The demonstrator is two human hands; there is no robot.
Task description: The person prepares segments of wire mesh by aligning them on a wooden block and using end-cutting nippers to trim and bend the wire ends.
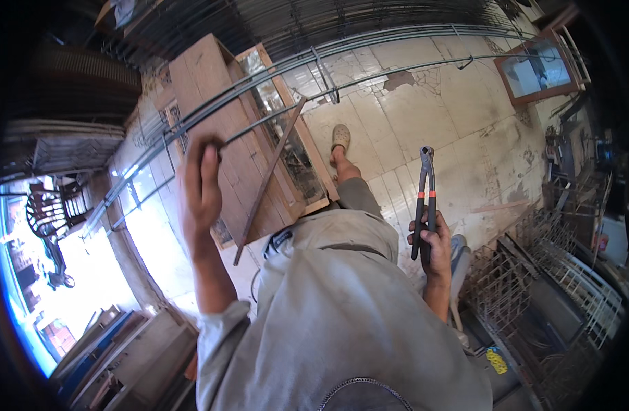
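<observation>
My right hand [436,241] holds end-cutting nippers [426,177] with black grips and red bands, jaws pointing away from me. My left hand [200,192] is raised over the long steel bars, its fingertips blurred and overlapping the nearer bar [263,121]. Whether it grips the bar or only passes in front cannot be seen. Several more bars [227,97] run alongside, slanting across the view. Bent steel stirrups [325,77] hang around them at intervals. Beneath the bars stands a wooden cabinet [211,92], with a narrow brown strip [268,182] lying slantwise across it.
A glass-fronted wooden frame [538,69] lies under the bars' far right end. Wire-mesh metalwork [504,287] is piled on the right. Boards [124,359] lean at lower left, below a post [124,241]. The tiled floor [417,118] is cracked, with a broken patch [398,80].
</observation>
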